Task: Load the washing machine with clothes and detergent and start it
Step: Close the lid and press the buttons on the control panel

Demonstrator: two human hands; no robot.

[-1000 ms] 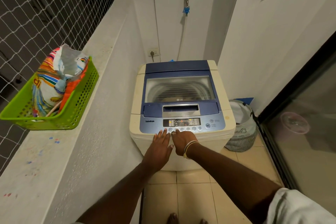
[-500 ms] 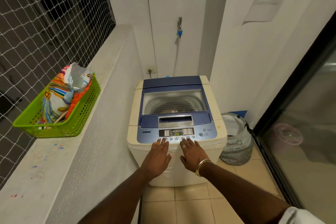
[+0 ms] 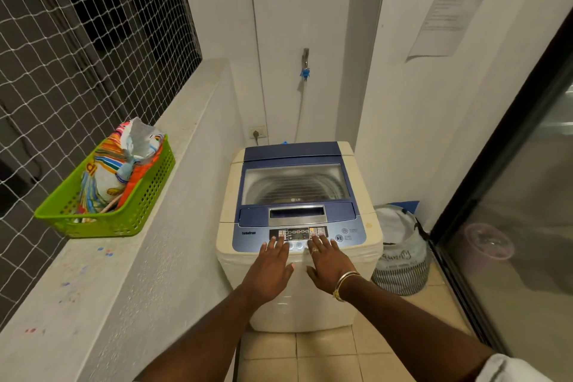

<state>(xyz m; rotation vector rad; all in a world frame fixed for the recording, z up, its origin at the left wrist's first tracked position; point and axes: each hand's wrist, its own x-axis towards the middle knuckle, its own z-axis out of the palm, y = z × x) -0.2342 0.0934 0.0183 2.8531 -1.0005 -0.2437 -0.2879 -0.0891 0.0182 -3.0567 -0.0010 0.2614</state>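
A cream top-loading washing machine [image 3: 362, 236] with a blue lid stands against the back wall, its lid down. Through the lid window [image 3: 294, 183] I see the drum. My left hand [image 3: 269, 267] lies flat with straight fingers, its tips on the left of the control panel [image 3: 299, 234]. My right hand [image 3: 330, 260], with a ring and a bracelet, lies flat beside it, fingertips at the panel's right buttons. A colourful detergent bag [image 3: 121, 164] stands open in a green basket [image 3: 136, 217] on the ledge to the left.
A striped laundry bag [image 3: 401, 251] sits on the tiled floor right of the machine. A dark glass sliding door [image 3: 511, 211] runs along the right. A tap and hose [image 3: 305, 71] hang on the back wall. Netting [image 3: 77, 40] closes the left opening above the concrete ledge [image 3: 77, 288].
My right hand went from curled with a finger on a button to flat with straight fingers. The view has tilted upward; both hands stay at the panel.
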